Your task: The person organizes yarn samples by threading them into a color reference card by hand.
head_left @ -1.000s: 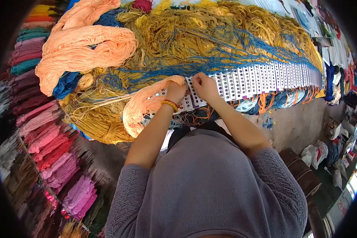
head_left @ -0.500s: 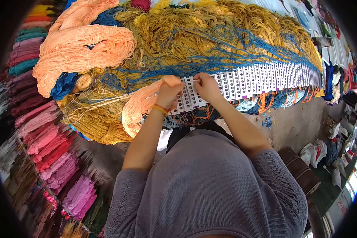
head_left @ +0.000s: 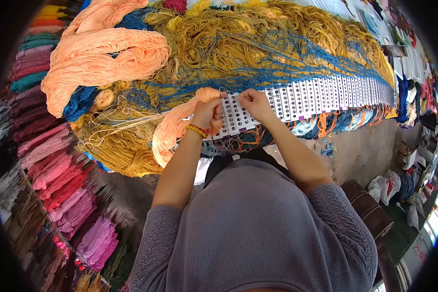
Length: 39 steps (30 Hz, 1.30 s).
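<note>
My left hand (head_left: 207, 116) is closed around a peach yarn skein (head_left: 173, 125), which bulges above the fingers and hangs down to the left. A yellow band circles that wrist. Beside it, my right hand (head_left: 256, 105) is pinched over the near end of a long row of white perforated cards (head_left: 297, 101). What its fingertips hold, if anything, is too small to make out. Blue yarn strands (head_left: 199, 87) run along the cards' far edge, and orange and dark blue yarn (head_left: 321, 125) hangs from their near edge.
A heap of mustard yarn (head_left: 219, 44) covers the surface behind the cards. More peach skeins (head_left: 107, 56) lie on it at the left. Rows of coloured skeins (head_left: 70, 168) stand along the left side. White bags (head_left: 384, 187) rest on the floor at the right.
My right hand has drawn slightly back from the left hand, and its fingers are curled closer together. The left hand keeps hold of the peach skein, its wrist slightly turned.
</note>
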Each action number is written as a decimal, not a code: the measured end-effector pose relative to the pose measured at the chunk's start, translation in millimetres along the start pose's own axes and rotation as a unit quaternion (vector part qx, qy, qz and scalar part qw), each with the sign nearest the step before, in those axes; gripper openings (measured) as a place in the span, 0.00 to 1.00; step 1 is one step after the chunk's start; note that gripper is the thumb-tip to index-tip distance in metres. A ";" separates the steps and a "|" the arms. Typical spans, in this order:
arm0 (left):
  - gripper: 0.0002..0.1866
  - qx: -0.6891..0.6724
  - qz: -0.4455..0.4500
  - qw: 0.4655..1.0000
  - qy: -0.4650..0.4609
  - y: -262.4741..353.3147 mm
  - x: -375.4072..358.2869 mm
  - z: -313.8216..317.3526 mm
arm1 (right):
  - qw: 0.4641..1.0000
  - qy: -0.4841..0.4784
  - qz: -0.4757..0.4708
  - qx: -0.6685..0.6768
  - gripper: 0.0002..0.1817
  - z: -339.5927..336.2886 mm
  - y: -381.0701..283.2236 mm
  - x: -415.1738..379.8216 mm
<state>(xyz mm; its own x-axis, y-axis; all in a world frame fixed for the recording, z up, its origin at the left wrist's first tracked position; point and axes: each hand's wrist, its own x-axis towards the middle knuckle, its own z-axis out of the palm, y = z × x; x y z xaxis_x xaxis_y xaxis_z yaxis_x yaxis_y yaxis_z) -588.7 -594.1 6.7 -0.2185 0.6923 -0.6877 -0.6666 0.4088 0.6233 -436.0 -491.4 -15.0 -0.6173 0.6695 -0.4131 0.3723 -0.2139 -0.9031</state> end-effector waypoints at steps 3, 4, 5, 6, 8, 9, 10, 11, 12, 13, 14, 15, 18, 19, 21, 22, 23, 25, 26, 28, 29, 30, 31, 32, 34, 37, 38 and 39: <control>0.10 0.002 0.016 1.000 -0.004 -1.0 3.4 4.4 | 1.000 0.003 0.001 -0.003 0.07 0.1 1.4 0.0; 0.10 0.002 0.017 1.000 -0.005 -1.4 5.1 5.6 | 1.000 0.005 -0.003 -0.008 0.08 0.5 0.9 0.5; 0.08 0.045 0.022 0.998 0.043 -1.6 6.8 6.6 | 1.000 0.005 -0.003 -0.008 0.08 1.0 0.5 0.7; 0.07 0.088 0.028 0.992 0.090 -1.4 8.3 7.9 | 1.000 0.005 0.002 -0.005 0.06 1.6 -1.2 0.4; 0.07 0.116 0.020 0.987 0.108 -0.7 11.8 10.7 | 1.000 0.005 0.008 -0.002 0.05 2.2 -0.5 -0.1; 0.09 0.143 0.013 0.982 0.126 3.5 10.4 15.2 | 1.000 0.004 0.005 -0.010 0.07 2.3 1.0 0.7; 0.09 0.143 0.013 0.982 0.125 7.0 6.8 19.1 | 1.000 0.003 0.002 -0.019 0.08 1.6 2.3 1.8; 0.08 0.132 0.068 0.987 0.068 9.5 1.3 22.4 | 1.000 0.005 0.002 -0.018 0.08 0.6 3.6 3.2; 0.08 0.120 0.121 0.985 0.012 10.5 -5.9 25.7 | 1.000 0.006 0.002 -0.025 0.08 0.9 3.6 3.4; 0.07 0.019 0.106 0.994 -0.006 6.9 -10.6 27.7 | 1.000 0.007 0.003 -0.030 0.08 1.9 3.9 3.1; 0.07 0.021 0.105 0.994 -0.006 7.7 -12.1 25.8 | 1.000 0.007 0.003 -0.028 0.08 2.4 3.6 3.7; 0.08 0.000 0.070 0.997 -0.015 9.0 -13.5 22.4 | 0.999 0.012 0.003 -0.038 0.08 2.6 2.4 3.5; 0.09 0.002 -0.052 0.999 -0.002 5.8 -5.9 21.2 | 1.000 0.002 0.002 -0.012 0.07 1.8 -4.2 -0.2; 0.11 0.024 -0.138 0.990 0.017 3.5 -2.5 22.8 | 1.000 -0.011 0.001 0.022 0.07 1.5 -7.7 -2.3; 0.13 -0.029 -0.132 0.991 0.005 -3.8 -0.4 21.2 | 0.999 -0.036 0.006 0.027 0.07 0.2 -18.7 -9.3; 0.13 -0.098 -0.109 0.988 -0.039 -8.0 1.0 18.2 | 0.998 -0.059 0.011 0.032 0.06 0.3 -22.0 -12.3; 0.12 -0.167 -0.085 0.979 -0.080 -11.5 1.5 14.1 | 0.998 -0.061 0.012 0.032 0.06 2.4 -20.9 -13.7; 0.11 -0.183 -0.067 0.980 -0.051 -8.6 -6.5 12.4 | 0.998 -0.046 -0.041 0.008 0.06 7.3 -15.7 -14.6; 0.11 -0.199 -0.048 0.979 -0.022 -6.4 -10.4 10.4 | 0.997 -0.041 -0.064 -0.030 0.08 8.7 -8.7 -11.8; 0.13 -0.222 -0.057 0.970 -0.080 -16.5 -0.7 -19.3 | 0.997 -0.001 -0.073 -0.032 0.11 11.5 -7.0 -11.5; 0.11 -0.218 -0.051 0.974 -0.020 -15.4 -2.6 -23.2 | 0.999 -0.014 -0.041 -0.024 0.14 10.2 -4.8 -10.4; 0.09 -0.214 -0.044 0.975 0.041 -13.2 -6.0 -28.8 | 0.999 -0.014 -0.041 -0.025 0.14 10.5 -2.2 -9.5; 0.09 -0.156 0.032 0.984 0.081 12.6 -30.0 -35.3 | 0.999 -0.001 -0.045 -0.023 0.15 11.0 0.6 -8.5; 0.10 -0.130 0.103 0.986 -0.003 41.2 -48.0 -47.7 | 0.998 0.012 -0.050 -0.022 0.16 11.6 2.8 -7.7; 0.13 -0.061 0.255 0.951 0.164 79.2 -73.6 -100.6 | 0.998 0.020 -0.050 -0.027 0.16 12.4 4.9 -6.9; 0.12 0.023 0.355 0.830 0.430 147.0 -135.0 -232.6 | 0.997 0.033 -0.054 -0.034 0.16 14.2 9.1 -5.2; 0.13 0.061 0.369 0.803 0.464 167.9 -155.5 -252.1 | 0.997 0.035 -0.054 -0.042 0.16 14.7 10.9 -4.0; 0.13 0.123 0.371 0.782 0.486 177.1 -170.5 -237.6 | 0.998 0.035 -0.043 -0.032 0.16 14.6 10.9 -3.2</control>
<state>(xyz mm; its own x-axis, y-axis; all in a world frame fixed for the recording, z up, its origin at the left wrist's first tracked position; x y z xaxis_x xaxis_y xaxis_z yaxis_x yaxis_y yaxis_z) -838.8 -781.0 146.0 -0.9978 0.0642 0.0139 0.0323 0.2942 0.9552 -440.1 -506.3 -25.2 -0.6002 0.7317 -0.3230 0.3653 -0.1085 -0.9246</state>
